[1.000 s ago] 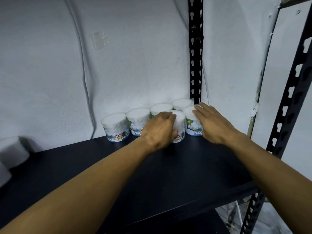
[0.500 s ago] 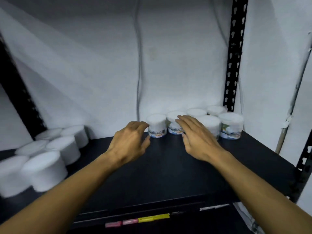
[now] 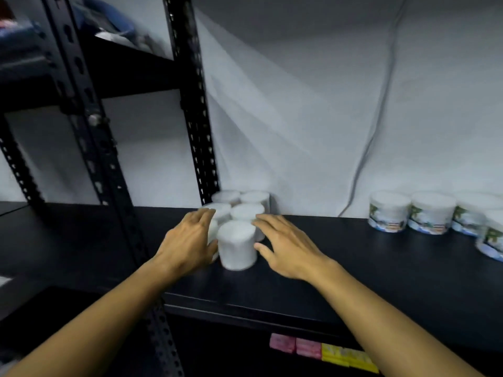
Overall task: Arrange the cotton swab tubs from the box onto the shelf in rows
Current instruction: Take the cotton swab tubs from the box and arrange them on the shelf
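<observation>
Both hands have shifted from the labelled row to the plain white cluster of tubs at the shelf's left, beside a black upright. Left hand: fingers relaxed, flanking the front tub; contact unclear through blur. Right hand: fingers spread, holding nothing, just beside that tub. Far right: labelled tubs in a row along the wall.

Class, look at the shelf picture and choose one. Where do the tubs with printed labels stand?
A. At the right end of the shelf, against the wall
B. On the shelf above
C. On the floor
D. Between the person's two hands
A: the labelled tubs stand in a row at the right end of the shelf, while the plain white tubs sit between the hands.
</observation>
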